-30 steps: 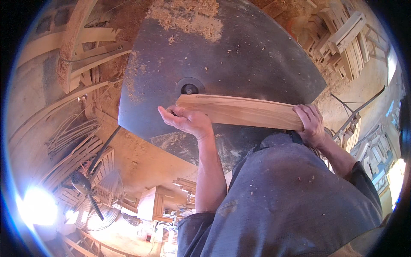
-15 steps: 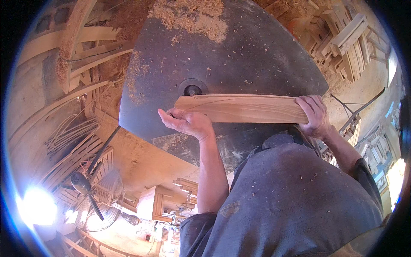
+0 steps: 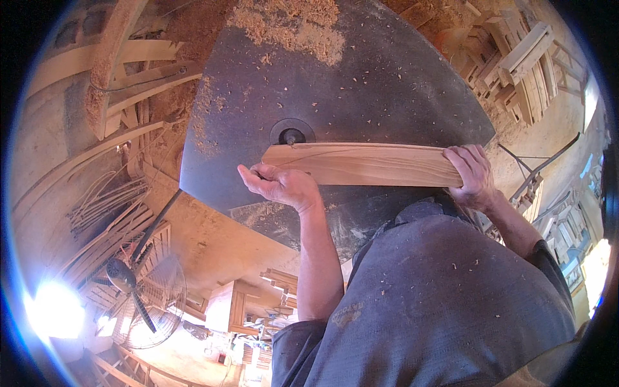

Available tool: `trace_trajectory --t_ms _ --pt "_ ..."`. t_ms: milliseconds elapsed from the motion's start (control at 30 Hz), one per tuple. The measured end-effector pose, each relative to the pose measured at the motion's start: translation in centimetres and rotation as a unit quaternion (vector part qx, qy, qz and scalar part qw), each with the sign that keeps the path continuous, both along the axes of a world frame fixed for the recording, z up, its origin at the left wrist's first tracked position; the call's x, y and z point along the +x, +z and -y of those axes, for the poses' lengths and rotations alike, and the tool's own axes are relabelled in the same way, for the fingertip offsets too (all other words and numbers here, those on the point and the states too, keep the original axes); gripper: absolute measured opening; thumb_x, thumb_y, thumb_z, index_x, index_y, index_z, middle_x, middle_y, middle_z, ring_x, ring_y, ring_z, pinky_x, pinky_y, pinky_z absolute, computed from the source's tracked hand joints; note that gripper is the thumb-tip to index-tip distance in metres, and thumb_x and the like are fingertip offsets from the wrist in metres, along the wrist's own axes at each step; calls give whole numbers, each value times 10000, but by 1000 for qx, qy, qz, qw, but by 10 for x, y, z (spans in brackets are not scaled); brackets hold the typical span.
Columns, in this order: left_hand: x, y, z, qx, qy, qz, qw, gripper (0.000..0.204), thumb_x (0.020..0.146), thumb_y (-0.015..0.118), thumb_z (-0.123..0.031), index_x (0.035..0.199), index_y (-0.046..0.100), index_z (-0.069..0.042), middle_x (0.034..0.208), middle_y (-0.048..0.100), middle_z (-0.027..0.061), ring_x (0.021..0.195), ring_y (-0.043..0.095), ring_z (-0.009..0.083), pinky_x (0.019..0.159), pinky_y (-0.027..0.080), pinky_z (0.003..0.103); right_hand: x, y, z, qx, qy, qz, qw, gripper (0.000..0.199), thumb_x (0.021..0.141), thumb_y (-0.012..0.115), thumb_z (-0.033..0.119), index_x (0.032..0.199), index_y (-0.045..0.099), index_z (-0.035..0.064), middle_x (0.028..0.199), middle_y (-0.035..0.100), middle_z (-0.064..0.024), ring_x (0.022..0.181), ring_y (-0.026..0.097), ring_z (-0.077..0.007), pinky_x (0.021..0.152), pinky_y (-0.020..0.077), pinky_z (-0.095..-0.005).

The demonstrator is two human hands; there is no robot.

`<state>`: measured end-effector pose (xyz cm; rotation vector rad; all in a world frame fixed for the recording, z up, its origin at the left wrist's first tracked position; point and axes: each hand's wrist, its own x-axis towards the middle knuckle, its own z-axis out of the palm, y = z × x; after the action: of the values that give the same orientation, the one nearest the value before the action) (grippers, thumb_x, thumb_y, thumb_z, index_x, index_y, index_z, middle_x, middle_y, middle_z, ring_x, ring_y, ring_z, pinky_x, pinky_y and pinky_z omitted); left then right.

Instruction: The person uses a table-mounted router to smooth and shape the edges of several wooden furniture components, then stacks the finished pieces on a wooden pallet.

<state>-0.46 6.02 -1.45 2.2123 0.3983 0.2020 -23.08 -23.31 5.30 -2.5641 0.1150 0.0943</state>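
A pale wooden board [image 3: 374, 164] with a gently curved far edge lies across a dark, shaving-flecked machine table [image 3: 387, 90]. Its far edge, near the left end, sits right beside a dark round cutter spindle [image 3: 291, 137] set in a ring in the tabletop. My left hand [image 3: 284, 186] is at the board's left end, fingers curled and pressed against its near edge; part of its grip is hidden. Around the right end my right hand [image 3: 471, 173] is closed, fingers over the top and thumb out of sight.
Wood shavings [image 3: 290, 29] are heaped on the table's far part. Stacked timber pieces [image 3: 525, 64] stand at the far right, and curved wooden parts [image 3: 106, 77] at the far left. A caged fan [image 3: 148, 297] is at lower left. My apron [image 3: 438, 290] is close to the table's near edge.
The board and my right hand have shifted very slightly left. My left hand has stayed almost in place at the board's left end.
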Motion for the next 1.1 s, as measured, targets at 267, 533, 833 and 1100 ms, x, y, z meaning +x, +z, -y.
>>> trace_trajectory --t_ms 267,533,833,1100 --pt "23 33 -5 -22 83 -100 991 713 1028 679 -229 1564 359 116 1242 497 132 1131 514 240 979 472 380 7 -2 -31 6 -5 2 1000 734 564 779 12 1283 636 -24 1199 688 -176 1057 668 -353 927 517 -482" --pt "32 24 -16 -95 98 -87 987 692 983 729 -172 1513 411 139 1110 583 95 1015 571 188 907 503 330 14 -5 -49 -17 -44 69 997 566 653 751 -40 1210 733 58 1202 675 -143 1103 662 -342 927 534 -477" --pt "37 20 -10 -130 120 -53 983 741 909 735 -84 1518 389 158 941 582 12 877 558 130 799 478 297 17 -3 -48 -16 -37 83 996 448 727 786 13 1152 783 153 1195 666 -157 1062 661 -358 909 541 -484" --pt "42 21 -7 -128 114 -56 984 744 918 722 -87 1531 376 157 948 586 19 894 567 139 812 487 301 19 -7 -49 -6 -53 89 995 446 691 774 -3 1109 798 152 1178 672 -159 1040 659 -354 894 539 -486"
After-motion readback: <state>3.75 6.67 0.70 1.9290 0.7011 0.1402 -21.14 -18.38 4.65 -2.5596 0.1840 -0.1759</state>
